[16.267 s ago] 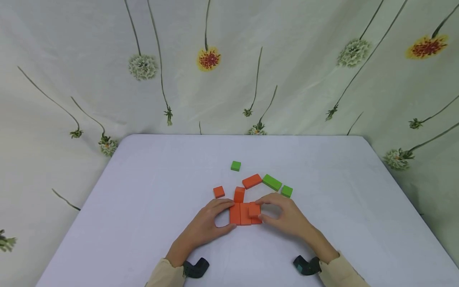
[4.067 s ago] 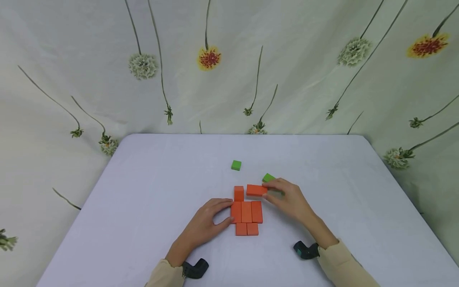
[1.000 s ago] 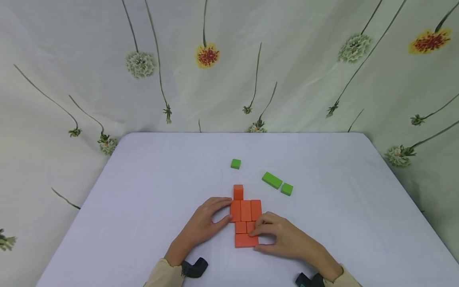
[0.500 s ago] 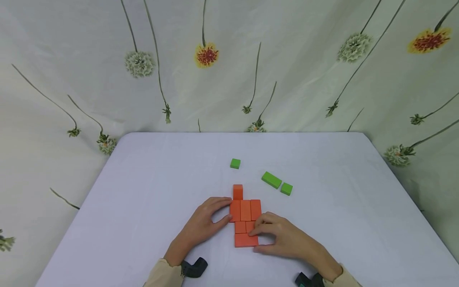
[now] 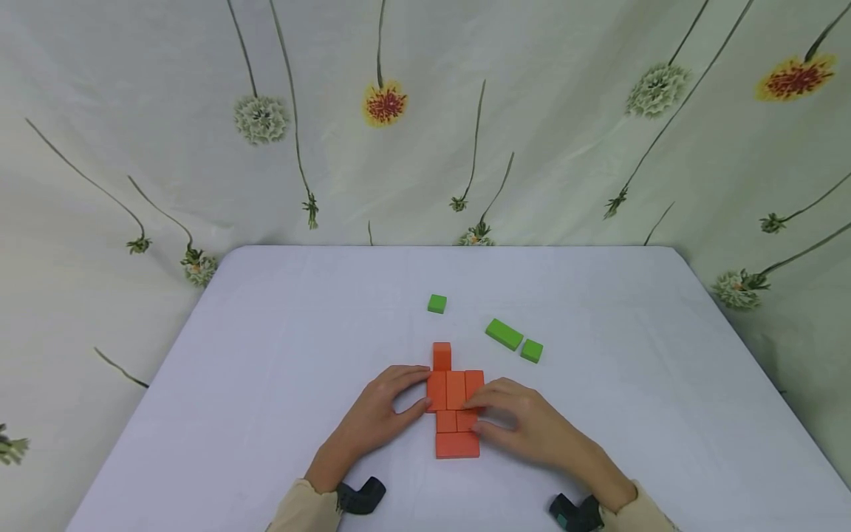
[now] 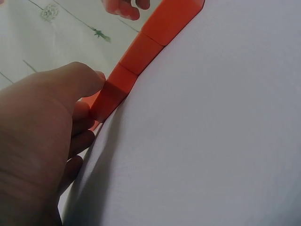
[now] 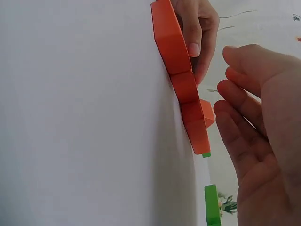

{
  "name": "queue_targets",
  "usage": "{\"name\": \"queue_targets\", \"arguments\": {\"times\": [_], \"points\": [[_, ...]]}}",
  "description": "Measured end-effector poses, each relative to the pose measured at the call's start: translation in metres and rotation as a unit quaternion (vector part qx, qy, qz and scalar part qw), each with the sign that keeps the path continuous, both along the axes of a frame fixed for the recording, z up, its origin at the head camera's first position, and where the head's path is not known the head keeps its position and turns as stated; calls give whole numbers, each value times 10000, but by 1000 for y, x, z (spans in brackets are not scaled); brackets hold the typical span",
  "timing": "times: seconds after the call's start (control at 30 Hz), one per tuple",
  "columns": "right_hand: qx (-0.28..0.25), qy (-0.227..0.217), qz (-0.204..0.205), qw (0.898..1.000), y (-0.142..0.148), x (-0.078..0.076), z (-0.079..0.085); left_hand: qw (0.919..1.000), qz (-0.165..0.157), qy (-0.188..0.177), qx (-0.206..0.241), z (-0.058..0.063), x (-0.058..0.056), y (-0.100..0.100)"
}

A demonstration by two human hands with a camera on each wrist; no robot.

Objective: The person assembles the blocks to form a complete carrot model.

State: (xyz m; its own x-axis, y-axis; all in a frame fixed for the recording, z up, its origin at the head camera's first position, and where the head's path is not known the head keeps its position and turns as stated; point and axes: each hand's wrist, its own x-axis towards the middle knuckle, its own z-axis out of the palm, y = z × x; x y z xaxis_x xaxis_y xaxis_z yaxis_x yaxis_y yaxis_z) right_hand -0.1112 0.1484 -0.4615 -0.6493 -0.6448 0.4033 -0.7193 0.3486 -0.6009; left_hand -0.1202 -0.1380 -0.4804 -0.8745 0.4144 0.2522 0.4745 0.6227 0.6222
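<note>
Left hand (image 5: pixel 382 403) touches left edge of flat cluster of orange rectangular blocks (image 5: pixel 456 390) on white table (image 5: pixel 319 332); cannot tell whether it pinches. Right hand (image 5: pixel 525 421) holds nothing, fingers relaxed at cluster's right side. Three green rectangular blocks (image 5: pixel 504 335) lie beyond.

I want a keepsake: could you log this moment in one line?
left hand: touching orange blocks; right hand: over them, holding nothing; green blocks: lying apart

A: "Item one?"
B: "Left sleeve (image 5: pixel 304 508), right sleeve (image 5: pixel 640 511): pale beige, well behind the fingers (image 5: pixel 493 393)."
A: "Item two?"
B: "Left wrist camera (image 5: pixel 361 496), right wrist camera (image 5: pixel 577 513): black, bent housings, behind the fingers; small teal patch (image 5: pixel 562 521) on the latter."
</note>
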Motion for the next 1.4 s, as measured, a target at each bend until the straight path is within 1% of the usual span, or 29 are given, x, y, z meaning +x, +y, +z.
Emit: {"name": "queue_targets", "arguments": {"times": [0.17,0.3,0.5,0.7,0.93,1.13,1.4], "points": [[-53,-53,-219,9997,-1,-11,3,10000,9,-63,-14,2,0,0],[-67,-215,-428,9988,-3,-20,7,10000,7,-69,3,2,0,0],[-57,-456,-507,9977,-8,-36,9,9999,62,-149,-5,1,0,-1],[76,-817,-591,9949,-13,-51,11,10000,67,-69,-19,0,-1,-1],[411,-1049,-472,9925,-20,-67,9,10000,10,-71,32,1,0,-1],[624,-1239,-456,9893,-27,-75,6,10000,-9,-19,21,0,0,0],[832,-999,-241,9912,-36,-81,3,10000,25,-75,27,-1,0,0]]}}
